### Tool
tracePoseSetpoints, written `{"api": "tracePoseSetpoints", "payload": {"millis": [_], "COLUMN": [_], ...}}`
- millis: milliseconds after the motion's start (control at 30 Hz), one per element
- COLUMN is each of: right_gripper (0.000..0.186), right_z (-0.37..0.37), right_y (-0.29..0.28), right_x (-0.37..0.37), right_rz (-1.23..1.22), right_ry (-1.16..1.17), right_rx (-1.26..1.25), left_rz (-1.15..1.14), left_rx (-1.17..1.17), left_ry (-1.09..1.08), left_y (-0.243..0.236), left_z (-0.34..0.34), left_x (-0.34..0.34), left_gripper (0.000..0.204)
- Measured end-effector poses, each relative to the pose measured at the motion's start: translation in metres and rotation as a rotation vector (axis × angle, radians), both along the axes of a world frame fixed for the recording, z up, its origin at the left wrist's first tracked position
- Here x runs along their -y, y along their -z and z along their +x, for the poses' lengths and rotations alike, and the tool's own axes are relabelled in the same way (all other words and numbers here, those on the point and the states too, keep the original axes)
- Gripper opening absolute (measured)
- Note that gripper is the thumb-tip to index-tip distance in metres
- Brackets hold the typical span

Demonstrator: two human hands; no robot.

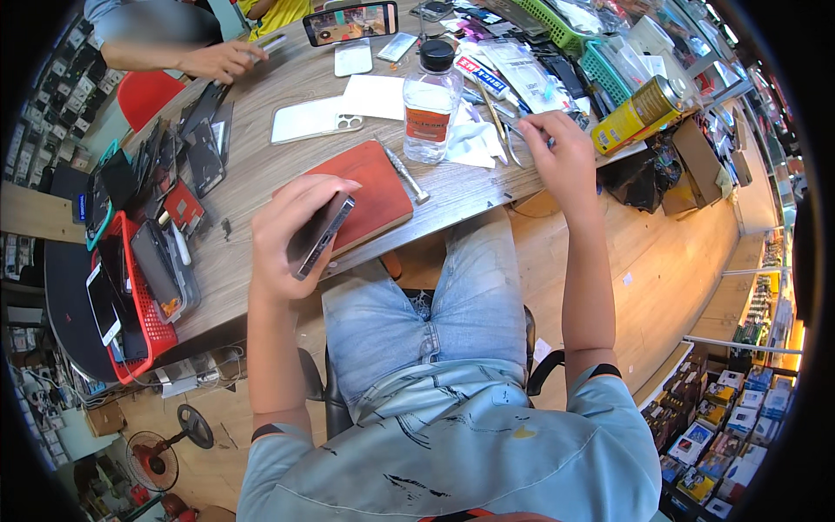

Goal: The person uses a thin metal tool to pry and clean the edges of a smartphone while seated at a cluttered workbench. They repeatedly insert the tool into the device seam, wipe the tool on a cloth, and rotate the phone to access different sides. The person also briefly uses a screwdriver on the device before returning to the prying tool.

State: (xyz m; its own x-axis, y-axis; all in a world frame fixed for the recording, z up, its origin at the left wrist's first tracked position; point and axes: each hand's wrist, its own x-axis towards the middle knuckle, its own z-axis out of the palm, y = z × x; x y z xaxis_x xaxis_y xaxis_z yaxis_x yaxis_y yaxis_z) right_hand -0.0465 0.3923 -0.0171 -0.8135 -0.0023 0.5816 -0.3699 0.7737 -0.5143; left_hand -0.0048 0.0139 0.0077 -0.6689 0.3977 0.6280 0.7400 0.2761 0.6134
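Note:
My left hand (283,230) is closed around a dark smartphone (323,233), held tilted with its narrow edge up, just over the near left part of a red-brown book-like block (383,193). To the right, my right hand (564,152) is above the table's edge, thumb and fingers bent together; what they hold, if anything, cannot be made out. Beside its fingertips lie a curved metal tool (514,150) and a thin gold-coloured tool (492,109). A silver screwdriver (409,174) rests along the block's right side. Behind it stands a clear bottle (431,100) with a black cap.
A white phone case (315,120) and white paper (374,96) lie beyond the block. Phone parts and a red basket (155,326) fill the left. A yellow can (639,115) stands right. At the back are a propped phone (350,23) and another person's hand (224,63).

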Motion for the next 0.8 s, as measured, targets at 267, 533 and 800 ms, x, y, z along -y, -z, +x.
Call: {"api": "tracePoseSetpoints", "payload": {"millis": [267, 533, 800], "right_gripper": [0.013, 0.019, 0.021], "right_z": [0.047, 0.031, 0.087], "right_y": [0.017, 0.025, 0.004], "right_x": [0.129, 0.141, 0.106], "right_rz": [0.224, 0.433, -0.234], "right_ry": [-0.09, 0.012, -0.07], "right_rx": [-0.069, 0.102, 0.146], "left_rz": [-0.06, -0.169, -0.248], "left_rx": [-0.091, -0.226, -0.314], "left_ry": [0.012, -0.055, -0.242], "left_y": [0.008, 0.021, 0.029], "left_z": [-0.002, 0.0, -0.008], "left_x": [0.005, -0.008, -0.008], "left_gripper": [0.055, 0.058, 0.061]}}
